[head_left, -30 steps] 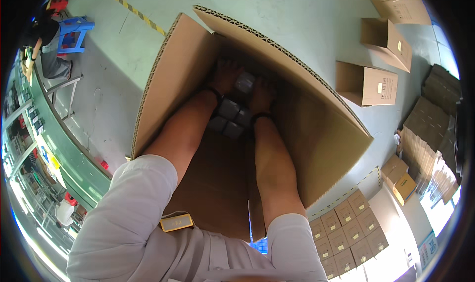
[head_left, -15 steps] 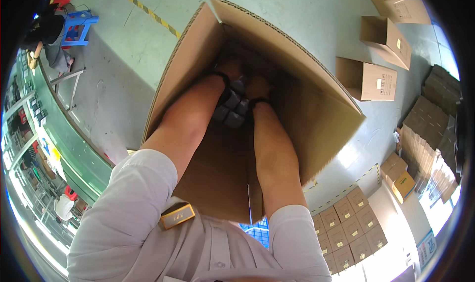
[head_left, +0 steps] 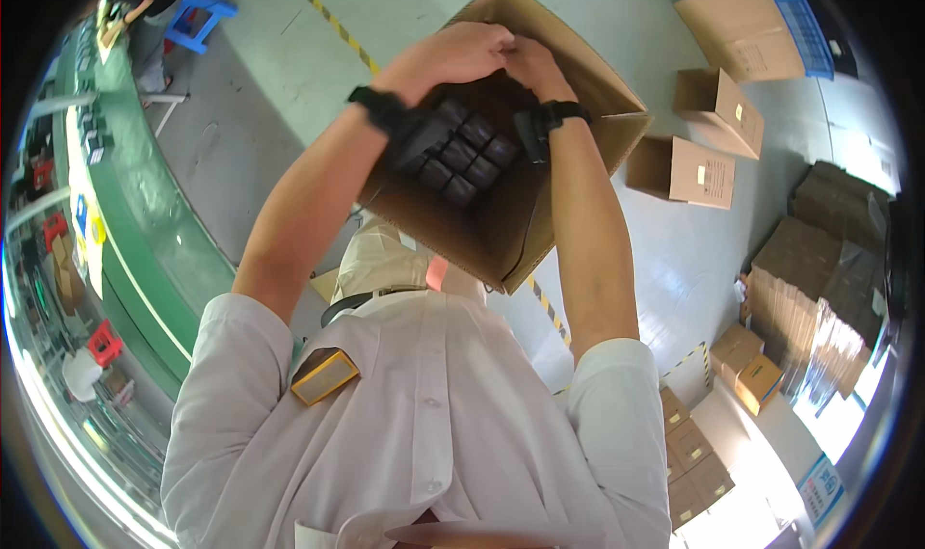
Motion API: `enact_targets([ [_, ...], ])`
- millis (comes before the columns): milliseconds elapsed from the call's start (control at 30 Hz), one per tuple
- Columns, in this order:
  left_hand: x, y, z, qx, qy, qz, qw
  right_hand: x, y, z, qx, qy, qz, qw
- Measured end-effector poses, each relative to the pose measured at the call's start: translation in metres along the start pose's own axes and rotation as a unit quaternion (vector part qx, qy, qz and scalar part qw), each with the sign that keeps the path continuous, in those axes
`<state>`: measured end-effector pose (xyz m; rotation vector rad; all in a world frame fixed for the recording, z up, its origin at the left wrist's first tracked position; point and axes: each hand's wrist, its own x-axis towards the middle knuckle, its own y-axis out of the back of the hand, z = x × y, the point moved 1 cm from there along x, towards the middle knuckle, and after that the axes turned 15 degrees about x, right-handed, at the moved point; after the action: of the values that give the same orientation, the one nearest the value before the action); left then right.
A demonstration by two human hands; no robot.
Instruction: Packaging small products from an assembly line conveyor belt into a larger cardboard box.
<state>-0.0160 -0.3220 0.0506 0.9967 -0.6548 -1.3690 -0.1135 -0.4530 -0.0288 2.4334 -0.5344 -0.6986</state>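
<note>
An open cardboard carton (head_left: 599, 77) stands in front of me, tilted in the view. Down inside it sit several dark, plastic-wrapped blocks (head_left: 462, 156) packed in rows. Over the carton's far part, my left hand (head_left: 453, 55) and my right hand (head_left: 536, 67) meet, their curled fingers pressed together at the tips. Whatever lies between the fingers, if anything, is too small or hidden to make out. A black band (head_left: 383, 108) circles my left wrist, and another black band (head_left: 561, 114) is on the right one.
On the left runs a long green work table (head_left: 154, 231), with a person (head_left: 149, 14) and a blue stool (head_left: 200, 17) at its far end. Open cartons (head_left: 701, 171) stand to the right. Beyond them are flattened cardboard stacks (head_left: 785, 269); closed boxes (head_left: 696, 453) are piled lower right.
Both hands have risen from deep among the wrapped blocks to above the carton, and have come together. The carton now appears smaller and farther up in view, with more blocks showing.
</note>
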Motion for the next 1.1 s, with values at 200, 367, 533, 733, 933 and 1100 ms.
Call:
enact_targets([
  [200, -0.225, 0.040, -0.018, -0.355, 0.085, 0.285, 0.886, -0.093, 0.010, -0.098, 0.275, 0.078, -0.062, 0.956],
  [367, -0.425, -0.071, -0.067, -0.224, 0.400, 0.383, 0.802, -0.196, -0.011, -0.175, 0.378, 0.122, -0.156, 0.904],
  [533, -0.610, -0.208, -0.030, 0.038, 0.647, 0.341, 0.681, -0.252, -0.080, -0.213, 0.333, 0.165, -0.321, 0.871],
  [733, -0.748, -0.295, 0.026, 0.094, 0.832, 0.273, 0.473, -0.260, -0.156, -0.250, 0.005, 0.211, -0.458, 0.863],
  [933, -0.762, -0.321, -0.011, 0.023, 0.811, 0.263, 0.522, -0.267, -0.175, -0.257, -0.028, 0.219, -0.377, 0.899],
  [1100, -0.754, -0.317, -0.044, 0.062, 0.797, 0.267, 0.538, -0.258, -0.102, -0.174, -0.130, 0.175, -0.186, 0.958],
])
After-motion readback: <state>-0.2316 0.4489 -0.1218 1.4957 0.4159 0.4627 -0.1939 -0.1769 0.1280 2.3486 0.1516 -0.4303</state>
